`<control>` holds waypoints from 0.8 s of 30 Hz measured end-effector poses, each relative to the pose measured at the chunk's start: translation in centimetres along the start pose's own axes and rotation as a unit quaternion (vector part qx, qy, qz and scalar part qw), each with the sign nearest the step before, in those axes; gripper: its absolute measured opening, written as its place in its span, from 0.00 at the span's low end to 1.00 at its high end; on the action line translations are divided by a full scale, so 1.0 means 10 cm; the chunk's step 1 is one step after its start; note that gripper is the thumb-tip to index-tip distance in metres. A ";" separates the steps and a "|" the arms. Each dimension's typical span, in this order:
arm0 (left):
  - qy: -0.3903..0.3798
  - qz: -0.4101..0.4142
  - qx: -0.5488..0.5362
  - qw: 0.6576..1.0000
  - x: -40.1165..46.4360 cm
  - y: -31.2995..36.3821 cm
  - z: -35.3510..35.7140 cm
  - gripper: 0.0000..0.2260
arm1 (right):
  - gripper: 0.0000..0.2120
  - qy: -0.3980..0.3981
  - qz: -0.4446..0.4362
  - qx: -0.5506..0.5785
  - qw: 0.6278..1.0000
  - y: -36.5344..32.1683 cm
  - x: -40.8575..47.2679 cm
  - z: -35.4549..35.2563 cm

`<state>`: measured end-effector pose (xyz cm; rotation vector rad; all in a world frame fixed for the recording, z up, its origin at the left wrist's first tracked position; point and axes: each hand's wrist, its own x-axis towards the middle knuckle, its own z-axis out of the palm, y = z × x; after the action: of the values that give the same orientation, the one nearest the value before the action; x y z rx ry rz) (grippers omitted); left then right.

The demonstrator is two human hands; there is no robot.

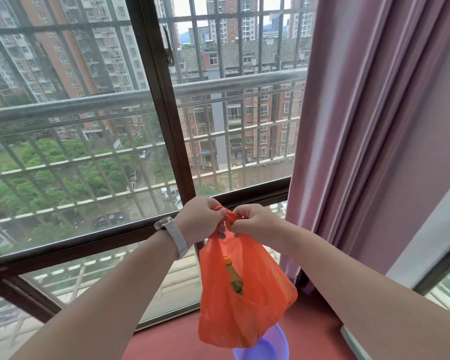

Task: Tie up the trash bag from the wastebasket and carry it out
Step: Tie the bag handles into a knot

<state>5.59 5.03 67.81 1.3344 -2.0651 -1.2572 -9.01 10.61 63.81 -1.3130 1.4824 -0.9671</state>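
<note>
An orange trash bag (247, 302) hangs in the air in front of the window, held up by its twisted handles. A bottle with a yellow cap (233, 275) shows through a gap in the bag's side. My left hand (199, 220), with a watch on the wrist, grips the left handle at the top. My right hand (255, 221) pinches the right handle; the two hands almost touch over the knotted top. Directly below the bag stands a purple wastebasket (268, 348), only part of its rim visible.
A large barred window with a dark frame (166, 120) fills the view ahead, over a red floor (172, 341). A mauve curtain (361, 126) hangs on the right. A pale object's edge (353, 342) lies at the lower right by my right forearm.
</note>
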 end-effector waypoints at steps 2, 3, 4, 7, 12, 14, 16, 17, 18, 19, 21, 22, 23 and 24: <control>0.022 0.034 0.081 0.996 0.01 -0.04 0.05 0.10 | 0.03 -0.020 0.035 0.005 0.999 0.01 0.01 -0.04; 0.027 0.047 0.113 0.992 0.01 -0.05 0.07 0.10 | 0.04 -0.038 0.048 0.011 0.998 0.02 0.01 -0.06; 0.028 0.059 0.129 0.989 0.01 -0.07 0.10 0.10 | 0.06 -0.061 0.058 0.025 0.996 0.03 0.01 -0.09; 0.016 0.071 0.109 0.991 0.02 -0.07 0.15 0.10 | 0.07 -0.121 0.063 0.087 0.987 0.06 0.02 -0.19; -0.028 -0.011 -0.006 1.000 0.06 -0.02 0.16 0.09 | 0.09 -0.067 0.039 0.001 0.997 0.05 0.00 -0.27; -0.042 -0.054 -0.045 0.997 0.10 0.00 0.17 0.09 | 0.10 0.050 -0.040 -0.099 0.993 0.10 -0.05 -0.22; -0.041 -0.094 -0.098 0.990 0.14 -0.01 0.18 0.08 | 0.11 0.142 -0.153 -0.205 0.956 0.20 -0.13 -0.19; -0.038 -0.109 -0.125 0.985 0.17 -0.01 0.19 0.08 | 0.11 0.159 -0.192 -0.238 0.939 0.26 -0.18 -0.17; -0.036 -0.123 -0.149 0.980 0.19 -0.02 0.18 0.08 | 0.12 0.160 -0.211 -0.266 0.927 0.31 -0.22 -0.15; -0.038 -0.135 -0.170 0.975 0.21 -0.01 0.17 0.08 | 0.13 0.161 -0.225 -0.296 0.914 0.36 -0.25 -0.11; -0.050 -0.146 -0.197 0.968 0.23 0.00 0.16 0.09 | 0.14 0.191 -0.265 -0.374 0.868 0.47 -0.25 -0.03; -0.058 -0.145 -0.205 0.966 0.23 0.01 0.16 0.09 | 0.14 0.216 -0.282 -0.406 0.842 0.50 -0.23 0.02; -0.066 -0.142 -0.209 0.965 0.22 0.03 0.16 0.09 | 0.13 0.239 -0.286 -0.422 0.826 0.50 -0.22 0.07; -0.071 -0.139 -0.210 0.965 0.21 0.04 0.16 0.08 | 0.11 0.263 -0.286 -0.423 0.818 0.50 -0.19 0.10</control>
<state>3.23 4.01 67.00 1.3898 -1.6002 -1.8369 -9.46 13.16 59.00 -2.3758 2.1320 -1.1478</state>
